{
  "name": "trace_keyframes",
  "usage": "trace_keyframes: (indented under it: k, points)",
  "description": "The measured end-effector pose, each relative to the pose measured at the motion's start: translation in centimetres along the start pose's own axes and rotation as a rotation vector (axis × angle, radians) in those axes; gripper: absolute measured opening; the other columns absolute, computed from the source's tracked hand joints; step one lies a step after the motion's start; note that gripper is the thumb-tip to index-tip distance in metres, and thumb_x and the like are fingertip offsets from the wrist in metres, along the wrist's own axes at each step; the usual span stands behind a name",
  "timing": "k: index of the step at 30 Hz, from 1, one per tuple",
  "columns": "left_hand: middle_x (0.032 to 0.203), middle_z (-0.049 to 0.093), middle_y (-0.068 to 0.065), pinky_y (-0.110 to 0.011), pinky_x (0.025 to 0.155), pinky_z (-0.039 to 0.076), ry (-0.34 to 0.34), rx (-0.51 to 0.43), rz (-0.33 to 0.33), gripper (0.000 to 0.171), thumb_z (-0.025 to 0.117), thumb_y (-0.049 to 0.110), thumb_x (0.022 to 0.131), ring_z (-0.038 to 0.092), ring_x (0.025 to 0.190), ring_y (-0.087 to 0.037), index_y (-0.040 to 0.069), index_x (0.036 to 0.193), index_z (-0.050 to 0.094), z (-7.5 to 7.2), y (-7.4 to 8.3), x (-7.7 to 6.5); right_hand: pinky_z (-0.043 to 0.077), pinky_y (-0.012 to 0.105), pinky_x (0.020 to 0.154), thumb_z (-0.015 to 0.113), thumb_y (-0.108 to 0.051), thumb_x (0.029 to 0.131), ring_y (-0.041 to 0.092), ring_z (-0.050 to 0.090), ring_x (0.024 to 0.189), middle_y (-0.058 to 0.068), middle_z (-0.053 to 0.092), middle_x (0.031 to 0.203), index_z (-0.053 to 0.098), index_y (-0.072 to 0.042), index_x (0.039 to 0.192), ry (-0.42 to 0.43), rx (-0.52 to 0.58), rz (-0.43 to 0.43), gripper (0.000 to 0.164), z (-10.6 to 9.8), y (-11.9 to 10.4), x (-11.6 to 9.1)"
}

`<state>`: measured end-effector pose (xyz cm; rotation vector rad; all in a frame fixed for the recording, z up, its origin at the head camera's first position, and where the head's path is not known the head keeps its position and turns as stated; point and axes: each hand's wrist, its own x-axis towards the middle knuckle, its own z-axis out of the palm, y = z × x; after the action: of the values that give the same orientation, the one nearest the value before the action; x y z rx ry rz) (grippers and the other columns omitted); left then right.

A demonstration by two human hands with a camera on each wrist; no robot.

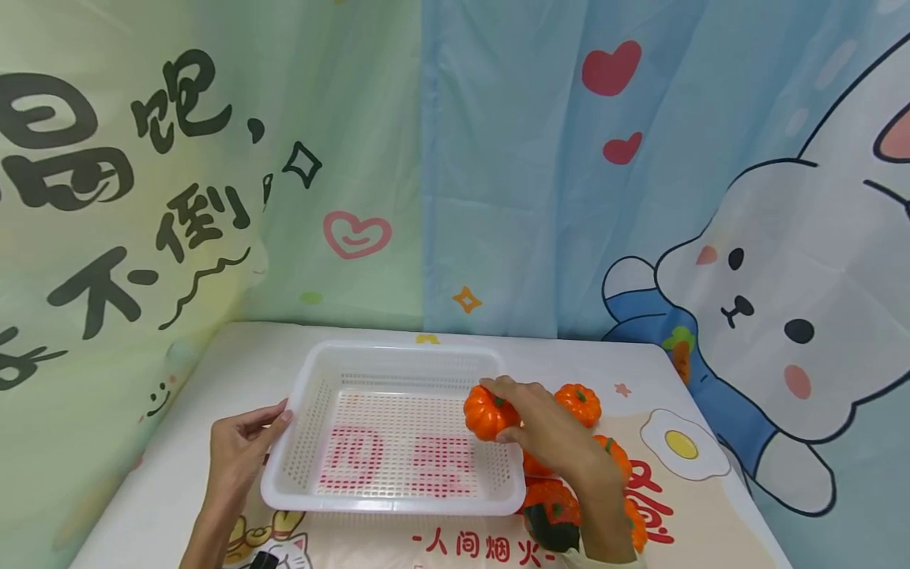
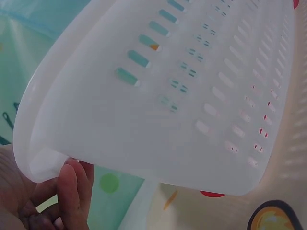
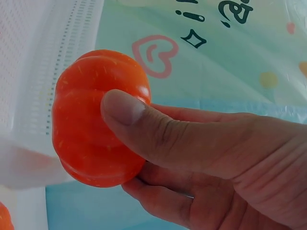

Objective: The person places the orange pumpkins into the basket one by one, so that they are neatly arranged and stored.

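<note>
A white perforated plastic basket (image 1: 394, 503) stands on the table with nothing lying in it. My left hand (image 1: 245, 442) grips its left rim; in the left wrist view the fingers (image 2: 74, 189) curl under the rim's edge. In my right hand (image 1: 547, 423) is a small orange pumpkin (image 1: 486, 415), held just over the basket's right rim. The right wrist view shows the thumb pressed on the pumpkin's (image 3: 91, 124) ribbed side and the other fingers behind it.
Right of the basket lie several more small pumpkins: one orange (image 1: 579, 405) at the back, another (image 1: 614, 454) beyond my wrist, and an orange and dark green one (image 1: 552, 514) nearer. A printed cloth (image 1: 682, 506) covers part of the table; a patterned curtain (image 1: 490, 158) hangs behind.
</note>
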<state>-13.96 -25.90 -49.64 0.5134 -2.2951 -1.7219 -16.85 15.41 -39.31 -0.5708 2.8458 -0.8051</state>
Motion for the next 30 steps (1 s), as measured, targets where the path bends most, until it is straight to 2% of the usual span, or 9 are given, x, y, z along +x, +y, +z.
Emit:
trace_keyframes:
  k: [6,15,22,30]
  points:
    - [0.114,0.084,-0.014,-0.027,0.06,0.065,0.001,-0.006,-0.011,0.038,0.078,0.019,0.103,0.074,0.072,-0.007,-0.003,0.134,0.074,-0.1,0.0,0.0,0.048,0.063,0.124,0.086,-0.008,0.09,0.036,0.055,0.147,0.005,0.058,0.164,0.059,-0.022,0.158,-0.009,0.031,0.007,0.075,0.7,-0.7,0.2]
    - [0.116,0.083,-0.017,-0.031,0.063,0.068,-0.001,-0.019,-0.012,0.037,0.078,0.019,0.104,0.076,0.073,-0.012,-0.003,0.133,0.075,0.0,0.0,0.0,0.047,0.062,0.124,0.085,-0.007,0.091,0.034,0.054,0.148,0.004,0.059,0.163,0.061,-0.021,0.157,-0.018,0.052,0.034,0.072,1.5,-1.0,0.3]
    - [0.12,0.082,-0.02,-0.032,0.064,0.068,-0.002,-0.035,-0.006,0.04,0.079,0.025,0.103,0.077,0.074,-0.016,-0.001,0.132,0.076,0.0,0.1,-0.1,0.05,0.061,0.122,0.085,-0.005,0.09,0.033,0.057,0.141,0.005,0.061,0.16,0.062,-0.019,0.155,-0.037,0.086,0.014,0.071,2.3,-1.2,0.5]
    - [0.121,0.081,-0.019,-0.033,0.066,0.069,0.001,-0.035,-0.004,0.041,0.08,0.027,0.102,0.078,0.075,-0.016,0.0,0.133,0.076,0.0,-0.1,0.0,0.054,0.061,0.118,0.086,-0.009,0.09,0.031,0.057,0.142,0.005,0.063,0.158,0.062,-0.02,0.155,-0.067,0.088,0.013,0.07,3.0,-1.6,0.5]
